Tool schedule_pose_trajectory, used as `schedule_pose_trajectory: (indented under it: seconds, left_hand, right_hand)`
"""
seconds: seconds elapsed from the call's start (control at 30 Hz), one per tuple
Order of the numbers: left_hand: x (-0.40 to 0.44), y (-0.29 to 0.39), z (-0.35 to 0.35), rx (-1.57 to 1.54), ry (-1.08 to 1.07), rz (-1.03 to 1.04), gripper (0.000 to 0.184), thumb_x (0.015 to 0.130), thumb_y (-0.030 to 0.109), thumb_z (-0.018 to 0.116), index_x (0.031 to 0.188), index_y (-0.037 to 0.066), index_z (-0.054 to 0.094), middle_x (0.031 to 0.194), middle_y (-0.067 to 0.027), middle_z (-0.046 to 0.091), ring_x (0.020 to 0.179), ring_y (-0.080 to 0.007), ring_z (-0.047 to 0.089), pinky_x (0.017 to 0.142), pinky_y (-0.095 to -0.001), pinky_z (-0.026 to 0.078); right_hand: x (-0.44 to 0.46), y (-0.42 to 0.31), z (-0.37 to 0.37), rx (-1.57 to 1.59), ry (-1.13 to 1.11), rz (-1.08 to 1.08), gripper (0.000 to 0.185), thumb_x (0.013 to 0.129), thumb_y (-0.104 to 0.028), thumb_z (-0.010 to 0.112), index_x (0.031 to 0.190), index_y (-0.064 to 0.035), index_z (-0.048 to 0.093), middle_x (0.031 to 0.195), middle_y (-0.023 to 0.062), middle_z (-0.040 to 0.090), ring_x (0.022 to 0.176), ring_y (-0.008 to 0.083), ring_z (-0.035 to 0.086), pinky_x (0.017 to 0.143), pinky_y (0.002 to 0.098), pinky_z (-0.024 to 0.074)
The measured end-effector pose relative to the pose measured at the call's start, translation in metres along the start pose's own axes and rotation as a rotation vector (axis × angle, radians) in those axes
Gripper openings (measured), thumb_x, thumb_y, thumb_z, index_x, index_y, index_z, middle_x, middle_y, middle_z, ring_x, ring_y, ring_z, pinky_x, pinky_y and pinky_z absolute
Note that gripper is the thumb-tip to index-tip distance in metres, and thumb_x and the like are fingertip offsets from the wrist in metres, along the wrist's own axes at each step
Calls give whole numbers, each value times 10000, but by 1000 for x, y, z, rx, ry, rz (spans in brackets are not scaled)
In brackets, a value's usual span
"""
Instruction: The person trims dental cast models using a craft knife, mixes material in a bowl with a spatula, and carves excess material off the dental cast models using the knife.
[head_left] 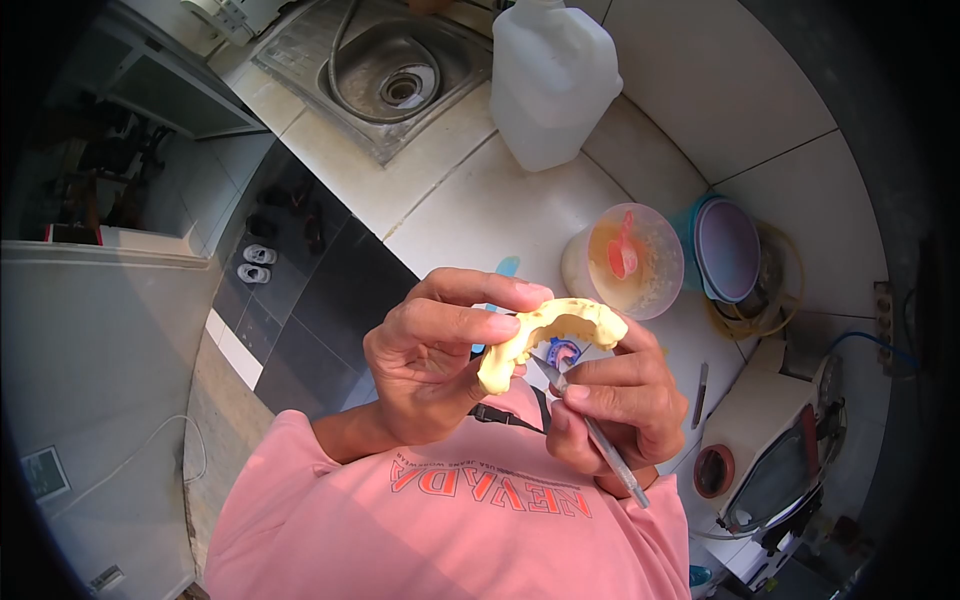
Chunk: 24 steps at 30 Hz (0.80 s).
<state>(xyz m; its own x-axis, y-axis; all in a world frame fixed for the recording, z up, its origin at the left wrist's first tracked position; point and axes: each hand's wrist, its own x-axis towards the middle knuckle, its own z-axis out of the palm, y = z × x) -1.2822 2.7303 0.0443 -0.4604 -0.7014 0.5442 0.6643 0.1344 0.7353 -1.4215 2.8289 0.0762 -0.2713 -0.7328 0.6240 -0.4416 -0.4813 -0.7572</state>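
Note:
My left hand (425, 345) pinches one end of a pale yellow, horseshoe-shaped dental cast (590, 315) between fingers and thumb, in front of my chest. In my right hand (635, 395) is a slim craft knife (608, 452), held like a pen. Its pointed blade reaches the inner side of the arch near the left hand; whether it touches cannot be made out. A right fingertip lies against the far right end of the cast. Through the arch's opening, a small blue tray (556, 351) with pink material shows on the counter behind, partly hidden.
On the tiled counter (470, 215) stand a white plastic jug (553, 90), a clear tub (660, 265) of beige powder with a red scoop (623, 255), and a teal container (728, 250). A steel sink (385, 75) is at upper left. Equipment (765, 450) stands right, near another slim tool (700, 390).

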Motion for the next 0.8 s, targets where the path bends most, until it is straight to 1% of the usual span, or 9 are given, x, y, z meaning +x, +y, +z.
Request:
schedule_pose_trajectory:
  seconds: [0.3,0.37,0.57,0.8]
  left_hand:
    - [-3,1,0,11,8,-4,282,854,-3,718,1113,20,609,1221,-226,571,1142,-304,620,927,-350,559]
    - [-3,1,0,17,6,0,283,852,5,724,1112,21,611,1218,-224,574,1139,-301,621,929,-351,557]
    - [-1,3,1,56,-11,14,296,839,28,746,1106,28,617,1210,-216,581,1132,-293,622,934,-350,551]
    - [0,4,2,52,-17,11,310,830,35,756,1107,33,617,1206,-212,583,1137,-292,619,936,-351,551]
  right_hand:
    - [-2,-2,-1,-32,-27,-35,338,659,34,804,942,-82,658,789,52,687,984,383,689,898,466,566]
    - [-3,-4,0,22,2,11,334,669,39,793,946,-79,650,785,55,683,974,386,693,905,485,561]
    - [0,-5,-1,17,-9,-3,324,669,40,782,943,-66,644,777,65,680,938,384,704,908,507,555]
    - [-2,-4,-3,18,-7,-11,298,677,29,779,933,-57,654,763,70,681,912,380,709,911,498,554]
